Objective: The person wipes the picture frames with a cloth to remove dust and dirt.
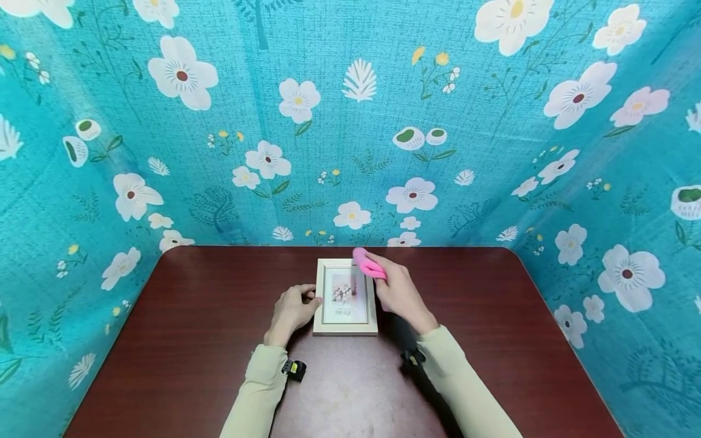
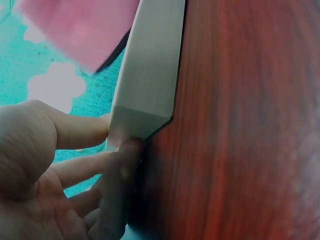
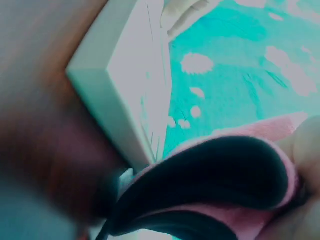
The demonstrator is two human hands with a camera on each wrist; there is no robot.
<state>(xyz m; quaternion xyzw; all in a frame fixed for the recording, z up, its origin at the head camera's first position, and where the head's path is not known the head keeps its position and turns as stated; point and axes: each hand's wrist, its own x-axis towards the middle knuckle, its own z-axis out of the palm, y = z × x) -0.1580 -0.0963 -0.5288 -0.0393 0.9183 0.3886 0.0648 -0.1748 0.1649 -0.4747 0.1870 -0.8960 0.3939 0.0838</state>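
A cream-rimmed picture frame (image 1: 345, 329) lies face up on the table, with a blossom print behind its clear front. At its left side my left hand (image 1: 292, 309) holds the edge, thumb near the rim and fingers bent against the side. The left wrist view shows this thumb and forefinger (image 2: 82, 132) touching the frame's pale side wall (image 2: 150, 65) by a corner. Over the upper right corner, my right hand (image 1: 401, 291) grips a folded pink cloth (image 1: 368, 263). Close up, the cloth (image 3: 285, 127) shows loops with a dark inner side; most gripping fingers are out of sight.
The dark red-brown wooden table (image 1: 219, 316) has rounded back corners. A turquoise floral curtain (image 1: 328, 134) surrounds it at the back and both sides. Each wrist wears a small black camera, the left one (image 1: 294, 369) near the sleeve cuff.
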